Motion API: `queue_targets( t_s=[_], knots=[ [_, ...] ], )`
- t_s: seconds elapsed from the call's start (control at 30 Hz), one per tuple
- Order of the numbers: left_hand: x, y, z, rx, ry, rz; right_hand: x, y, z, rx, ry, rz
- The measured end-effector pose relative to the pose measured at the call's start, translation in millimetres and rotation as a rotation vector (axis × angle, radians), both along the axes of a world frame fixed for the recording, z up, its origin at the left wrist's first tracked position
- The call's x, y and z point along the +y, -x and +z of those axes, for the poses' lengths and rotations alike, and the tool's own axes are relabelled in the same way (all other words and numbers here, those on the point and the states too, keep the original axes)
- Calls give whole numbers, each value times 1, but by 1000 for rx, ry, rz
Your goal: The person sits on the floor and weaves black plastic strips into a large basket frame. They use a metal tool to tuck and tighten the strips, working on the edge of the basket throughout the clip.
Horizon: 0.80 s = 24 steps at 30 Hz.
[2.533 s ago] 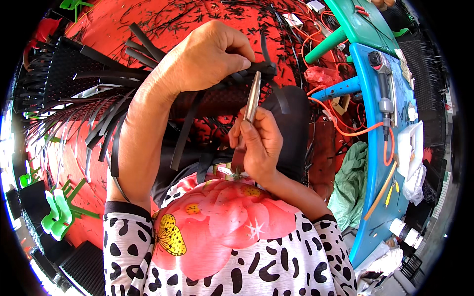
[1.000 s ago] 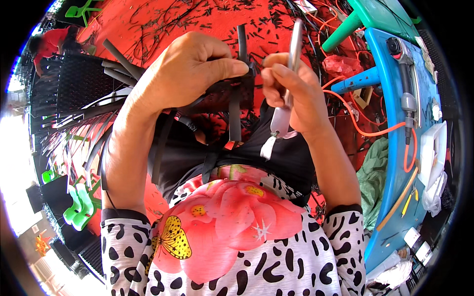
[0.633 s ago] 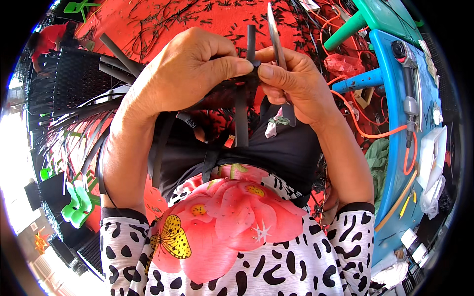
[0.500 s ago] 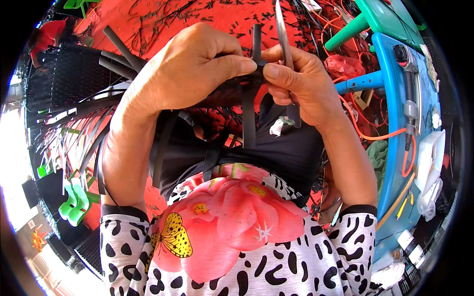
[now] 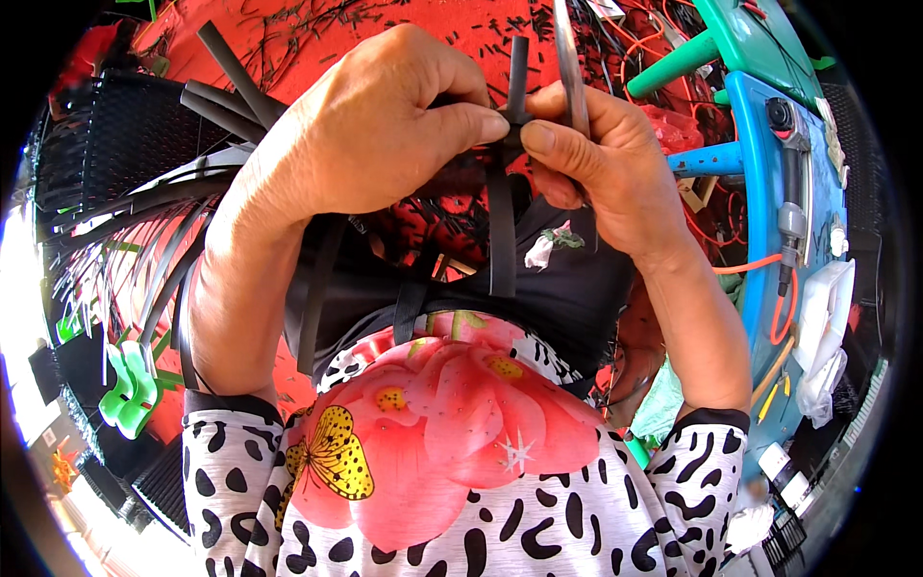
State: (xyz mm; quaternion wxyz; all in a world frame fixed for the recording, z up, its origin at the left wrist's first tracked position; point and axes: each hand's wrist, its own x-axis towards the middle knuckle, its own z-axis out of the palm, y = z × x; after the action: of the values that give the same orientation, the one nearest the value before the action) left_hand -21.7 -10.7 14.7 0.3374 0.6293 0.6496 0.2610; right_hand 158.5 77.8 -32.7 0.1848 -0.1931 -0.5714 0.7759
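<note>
Both hands meet above my lap around a dark flat weaving strip (image 5: 502, 236), whose short end sticks up between them while the rest hangs down over my black trousers. My left hand (image 5: 375, 135) pinches it between thumb and curled fingers. With its thumb pressed against its fingers, my right hand (image 5: 606, 163) grips a long thin metal blade-like tool (image 5: 569, 58) that points up and away. The right fingertips also touch the strip's crossing. That crossing is partly hidden by the fingers. More dark strips (image 5: 322, 288) hang beside my left forearm.
On the right stands a blue table or stool (image 5: 755, 231) bearing a power tool (image 5: 792, 192) with an orange cord and a white tray (image 5: 825, 308). Behind it is a green stool (image 5: 769, 48). Black woven work (image 5: 125, 144) lies left. Black scraps litter the red floor (image 5: 288, 38).
Both hands have shifted slightly, still gripping. The strip and the metal tool have moved a little to the right. The surroundings shift slightly with the view.
</note>
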Motion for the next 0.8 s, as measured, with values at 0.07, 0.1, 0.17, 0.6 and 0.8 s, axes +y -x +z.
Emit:
queue_targets(
  t_s=[0.07, 0.1, 0.17, 0.6, 0.8],
  knots=[
    [0, 3, -1, 6, 7, -6, 0, 1, 2, -3, 49, 6],
    [0, 4, -1, 9, 11, -9, -1, 1, 3, -4, 73, 9],
    [0, 4, 0, -1, 0, -13, -2, 1, 5, -31, 74, 2],
    [-3, 4, -4, 3, -66, -24, -5, 8, 13, -127, 391, -67],
    [-6, 2, -4, -41, -93, 43, -8, 14, 23, -191, 256, -80]
  ],
)
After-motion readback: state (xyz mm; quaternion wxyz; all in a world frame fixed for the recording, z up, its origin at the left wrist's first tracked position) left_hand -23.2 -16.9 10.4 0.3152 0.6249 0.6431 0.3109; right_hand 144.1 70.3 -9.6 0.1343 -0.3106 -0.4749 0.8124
